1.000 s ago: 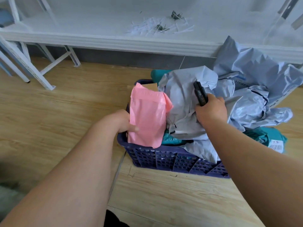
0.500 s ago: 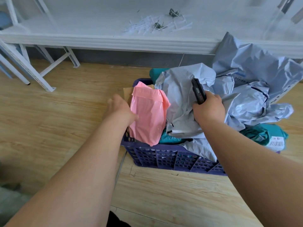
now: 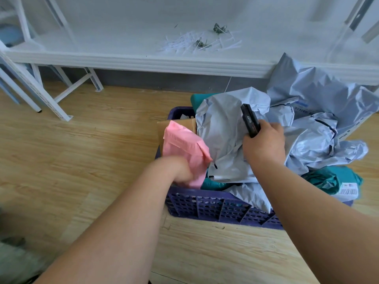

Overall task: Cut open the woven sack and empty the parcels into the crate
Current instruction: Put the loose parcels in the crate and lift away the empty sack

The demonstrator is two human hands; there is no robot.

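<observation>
A purple slatted crate [image 3: 215,208] stands on the wooden floor, heaped with parcels. A pink parcel [image 3: 184,144] leans at its left side against a cardboard box [image 3: 162,130]. Crumpled grey parcels [image 3: 221,130] fill the middle and spill to the right, with teal parcels [image 3: 332,179] beneath them. My left hand [image 3: 180,171] is blurred at the pink parcel's lower edge, touching it; its grip is unclear. My right hand [image 3: 264,144] rests on the grey parcels, closed around a black utility knife [image 3: 250,124] that points up and away.
A low white shelf [image 3: 143,62] runs along the back, with white strips and scraps [image 3: 196,43] on it. White metal frame legs [image 3: 51,103] stand at the back left. Something grey-green lies at the bottom left corner [image 3: 12,255].
My left hand dropped from the pink parcel's upper left edge to its lower edge, and the parcel now leans further to the right. The right hand with the knife stayed put.
</observation>
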